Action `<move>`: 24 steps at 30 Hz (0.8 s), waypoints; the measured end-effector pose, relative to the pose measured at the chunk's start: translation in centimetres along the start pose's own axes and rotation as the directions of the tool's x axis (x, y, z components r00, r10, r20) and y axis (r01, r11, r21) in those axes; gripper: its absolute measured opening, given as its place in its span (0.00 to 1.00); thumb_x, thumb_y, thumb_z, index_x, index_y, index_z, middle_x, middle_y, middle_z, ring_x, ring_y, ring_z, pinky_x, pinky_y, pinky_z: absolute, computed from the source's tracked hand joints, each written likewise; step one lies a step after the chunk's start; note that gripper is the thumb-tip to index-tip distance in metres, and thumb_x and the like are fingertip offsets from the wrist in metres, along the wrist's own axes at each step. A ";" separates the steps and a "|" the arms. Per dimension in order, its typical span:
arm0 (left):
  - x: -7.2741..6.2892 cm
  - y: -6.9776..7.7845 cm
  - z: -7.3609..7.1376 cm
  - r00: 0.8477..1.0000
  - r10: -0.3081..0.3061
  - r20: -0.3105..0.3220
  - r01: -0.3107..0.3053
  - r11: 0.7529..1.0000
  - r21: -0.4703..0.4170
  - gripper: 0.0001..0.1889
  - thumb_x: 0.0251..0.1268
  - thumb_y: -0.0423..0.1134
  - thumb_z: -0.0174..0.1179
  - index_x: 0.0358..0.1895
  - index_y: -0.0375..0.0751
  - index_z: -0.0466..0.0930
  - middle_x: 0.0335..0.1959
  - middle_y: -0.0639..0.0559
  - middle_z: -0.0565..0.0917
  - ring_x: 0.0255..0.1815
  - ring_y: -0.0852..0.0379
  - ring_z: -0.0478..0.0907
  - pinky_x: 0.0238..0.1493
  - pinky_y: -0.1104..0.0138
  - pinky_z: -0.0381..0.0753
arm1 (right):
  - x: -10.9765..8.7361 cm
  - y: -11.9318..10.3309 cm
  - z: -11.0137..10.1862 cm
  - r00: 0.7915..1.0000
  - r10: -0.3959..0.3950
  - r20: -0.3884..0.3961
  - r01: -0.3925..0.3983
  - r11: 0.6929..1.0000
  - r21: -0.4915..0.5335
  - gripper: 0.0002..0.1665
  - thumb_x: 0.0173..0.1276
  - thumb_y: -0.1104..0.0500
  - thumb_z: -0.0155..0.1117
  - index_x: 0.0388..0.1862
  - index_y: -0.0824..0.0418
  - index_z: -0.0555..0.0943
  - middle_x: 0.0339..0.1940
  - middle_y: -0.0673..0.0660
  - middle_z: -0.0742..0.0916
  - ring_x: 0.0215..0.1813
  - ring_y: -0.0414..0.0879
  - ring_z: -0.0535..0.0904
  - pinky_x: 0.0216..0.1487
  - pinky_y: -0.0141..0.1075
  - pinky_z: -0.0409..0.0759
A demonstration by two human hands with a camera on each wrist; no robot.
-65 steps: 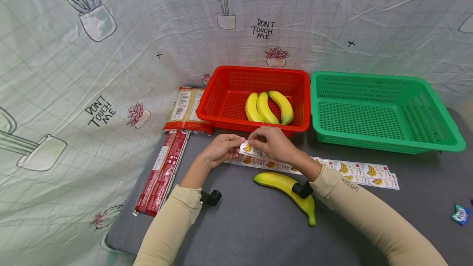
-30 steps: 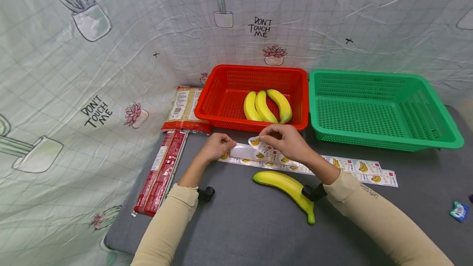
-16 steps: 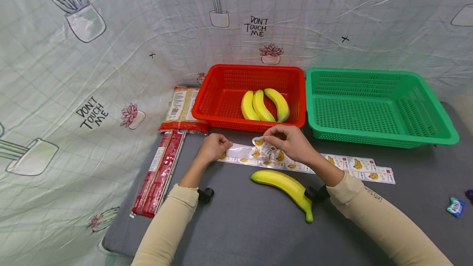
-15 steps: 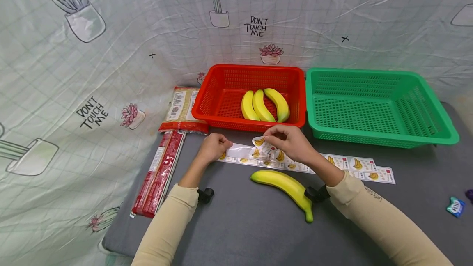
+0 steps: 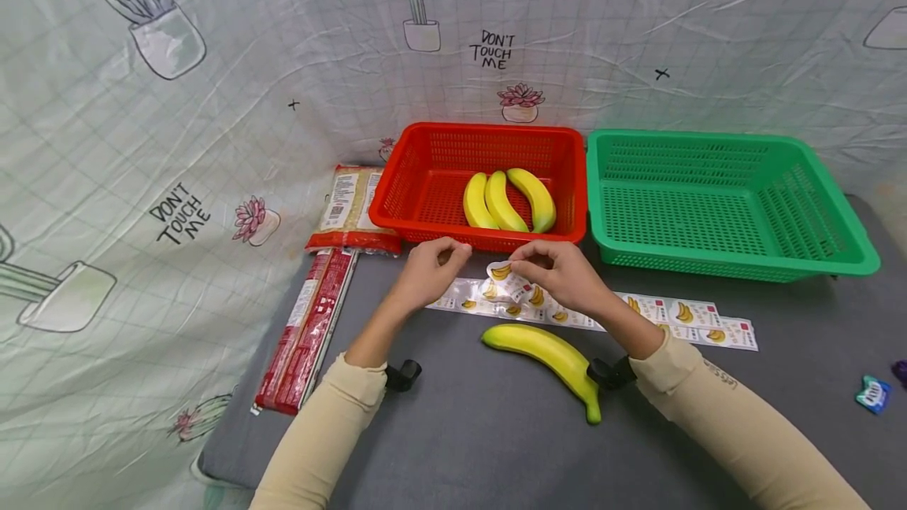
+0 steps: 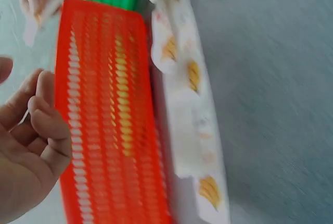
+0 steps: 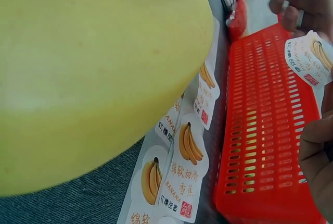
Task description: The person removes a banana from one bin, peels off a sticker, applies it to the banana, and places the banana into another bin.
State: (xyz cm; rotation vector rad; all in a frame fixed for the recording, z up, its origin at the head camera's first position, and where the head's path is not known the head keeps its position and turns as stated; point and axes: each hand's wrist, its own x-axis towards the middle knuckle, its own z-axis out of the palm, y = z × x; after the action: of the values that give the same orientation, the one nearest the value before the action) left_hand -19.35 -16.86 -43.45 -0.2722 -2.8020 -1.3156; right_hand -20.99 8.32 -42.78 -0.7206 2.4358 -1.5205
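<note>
Pinching a banana label (image 5: 499, 271) near the center of the frame, between thumb and forefinger of the right hand (image 5: 563, 278). Held by its edge, apparently to leave the print uncovered and the back barely touched; seemingly free of the strips in the right wrist view. Holding nothing visible with the left hand (image 5: 427, 274), just left of the label: fingers loosely curled, thumb near forefinger, probably at that height to have the label's edge within reach.

Across the center and right, overlapping label strips (image 5: 655, 308), likely laid lengthwise for easy access to each print. On the grey counter (image 5: 482, 447) just below, partly behind the right wrist camera (image 5: 611, 374), a single banana (image 5: 534, 341), presumably there for closeness to both hands. Above the hands, three bananas (image 5: 498, 201) grouped in a red basket (image 5: 489, 149), perhaps against rolling. Beside it, at upper right, a green basket (image 5: 730, 260). At left, a bag (image 5: 350, 215) and a red packet (image 5: 305, 333), seemingly off to the side to leave working room.
</note>
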 end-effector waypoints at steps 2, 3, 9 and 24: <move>0.1 1.3 0.2 0.997 0.045 0.059 -0.042 0.998 -0.049 0.15 0.75 0.49 0.58 0.46 0.41 0.86 0.29 0.50 0.80 0.29 0.56 0.71 0.34 0.68 0.70 | -0.1 0.0 -0.1 1.000 0.003 0.000 -0.003 1.000 0.004 0.11 0.72 0.58 0.68 0.47 0.64 0.86 0.38 0.59 0.88 0.34 0.56 0.78 0.35 0.32 0.79; 0.1 1.9 0.3 0.994 0.059 0.090 -0.053 0.996 -0.065 0.15 0.74 0.49 0.59 0.46 0.42 0.86 0.29 0.50 0.80 0.28 0.57 0.71 0.33 0.68 0.70 | -0.1 0.0 -0.1 1.000 0.005 0.001 -0.005 1.000 0.008 0.11 0.72 0.58 0.68 0.46 0.63 0.87 0.38 0.59 0.88 0.34 0.57 0.78 0.35 0.32 0.79; 0.2 3.6 1.1 0.974 0.087 0.207 -0.069 0.993 -0.093 0.10 0.72 0.46 0.63 0.43 0.43 0.86 0.30 0.52 0.82 0.26 0.59 0.70 0.30 0.70 0.70 | -0.4 0.0 -0.3 1.000 0.008 -0.005 -0.008 1.000 0.003 0.08 0.72 0.57 0.68 0.45 0.60 0.87 0.39 0.58 0.88 0.32 0.52 0.77 0.34 0.33 0.78; 0.2 3.6 2.2 0.977 0.052 0.205 -0.029 0.993 -0.114 0.08 0.73 0.42 0.63 0.40 0.40 0.84 0.26 0.50 0.79 0.23 0.60 0.68 0.26 0.70 0.68 | -0.8 0.3 -0.6 1.000 0.015 -0.010 -0.015 0.999 -0.032 0.11 0.72 0.56 0.68 0.47 0.61 0.87 0.40 0.58 0.89 0.31 0.45 0.76 0.35 0.32 0.77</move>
State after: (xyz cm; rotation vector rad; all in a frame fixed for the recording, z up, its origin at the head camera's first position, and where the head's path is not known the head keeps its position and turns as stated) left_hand -18.80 -12.91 -42.16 -0.4966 -2.8740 -1.5180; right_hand -20.61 9.30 -42.89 -0.7005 2.4722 -1.4868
